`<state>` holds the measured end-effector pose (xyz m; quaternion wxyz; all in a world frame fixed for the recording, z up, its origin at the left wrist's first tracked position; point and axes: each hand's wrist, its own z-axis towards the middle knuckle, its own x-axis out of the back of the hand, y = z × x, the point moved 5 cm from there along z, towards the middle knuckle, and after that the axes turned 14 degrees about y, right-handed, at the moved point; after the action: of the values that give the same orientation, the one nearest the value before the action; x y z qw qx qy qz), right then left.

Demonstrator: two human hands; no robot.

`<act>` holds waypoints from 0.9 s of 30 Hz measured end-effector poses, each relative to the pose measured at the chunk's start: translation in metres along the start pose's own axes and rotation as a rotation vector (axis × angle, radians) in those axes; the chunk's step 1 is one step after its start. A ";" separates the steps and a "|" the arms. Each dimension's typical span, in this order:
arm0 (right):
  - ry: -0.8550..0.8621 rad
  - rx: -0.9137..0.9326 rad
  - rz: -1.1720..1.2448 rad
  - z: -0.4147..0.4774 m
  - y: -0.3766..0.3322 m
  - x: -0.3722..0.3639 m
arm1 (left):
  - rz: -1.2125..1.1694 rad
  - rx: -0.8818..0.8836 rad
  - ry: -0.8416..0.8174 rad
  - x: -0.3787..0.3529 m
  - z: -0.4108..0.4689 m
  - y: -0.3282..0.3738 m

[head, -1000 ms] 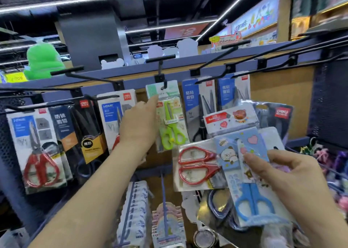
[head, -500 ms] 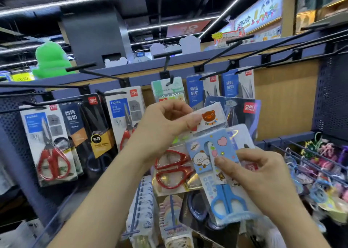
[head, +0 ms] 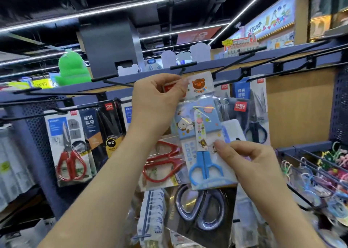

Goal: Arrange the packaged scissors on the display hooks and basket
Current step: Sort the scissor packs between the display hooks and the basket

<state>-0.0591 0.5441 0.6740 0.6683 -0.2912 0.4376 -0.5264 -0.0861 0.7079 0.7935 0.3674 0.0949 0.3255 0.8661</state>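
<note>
we pinch the bear-header pack [head: 198,84] in our left hand [head: 156,104] just under the display hook [head: 183,67], ready for threading; well below it, our right hand [head: 250,165] clamps the blue scissors pack [head: 205,165] in reserve.

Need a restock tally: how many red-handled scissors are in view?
2: one pair hanging packaged at far left, another pair in the held bundle. Others may be hidden.

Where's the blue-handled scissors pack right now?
Head view, centre right: the blue-handled scissors pack is pinched by the right hand, below the bear card that the left hand pinches, with red-handled scissors just left.
</note>
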 end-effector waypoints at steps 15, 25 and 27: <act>-0.044 -0.004 -0.092 0.004 0.012 -0.001 | -0.049 0.212 -0.167 -0.003 0.011 -0.014; 0.011 0.010 -0.083 0.012 0.028 -0.005 | -0.130 0.209 -0.170 0.002 -0.018 -0.039; 0.009 0.030 -0.102 0.013 0.030 -0.007 | -0.095 0.183 -0.196 0.005 -0.034 -0.044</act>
<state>-0.0339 0.5585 0.6561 0.6428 -0.3010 0.4172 -0.5676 -0.0782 0.7167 0.7389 0.4279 0.1965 0.3696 0.8011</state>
